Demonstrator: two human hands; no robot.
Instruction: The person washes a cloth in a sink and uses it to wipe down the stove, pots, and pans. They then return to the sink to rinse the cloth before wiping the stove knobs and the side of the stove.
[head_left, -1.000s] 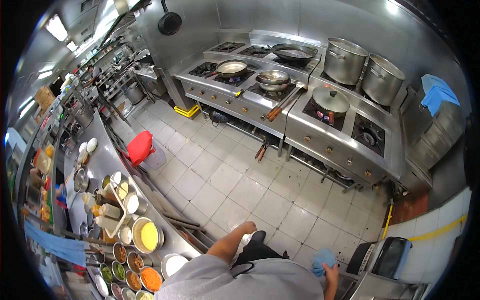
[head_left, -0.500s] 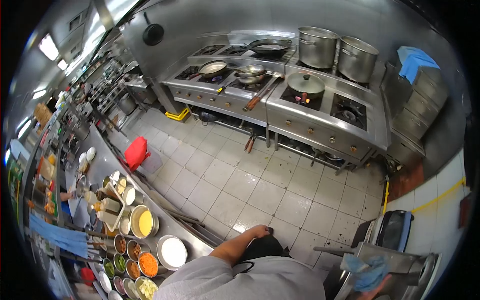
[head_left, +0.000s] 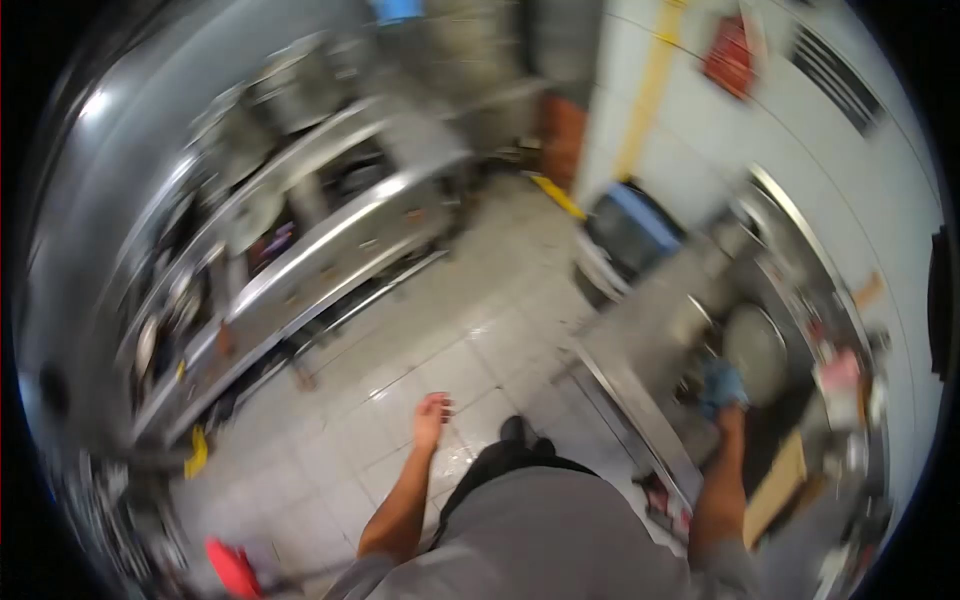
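Observation:
In this blurred head view, my left hand [head_left: 433, 412] hangs over the tiled floor at my left side. Its fingers are curled loosely and nothing shows in them. My right hand [head_left: 733, 412] reaches over the steel sink [head_left: 640, 340] on the right, closed on a blue cloth [head_left: 720, 385]. The cloth is bunched beside a large round metal pan [head_left: 755, 352] in the sink area.
The stove [head_left: 340, 235] with large pots [head_left: 300, 85] runs along the upper left. A bin with a dark lid [head_left: 630, 235] stands past the sink by the tiled wall [head_left: 690, 150]. A red object [head_left: 232, 568] lies lower left. Cardboard [head_left: 778, 490] sits right of my arm.
The view has swung right, from the stove and food counter to the sink. My right hand and the blue cloth have come over the sink. My left hand now shows its fingers over the floor.

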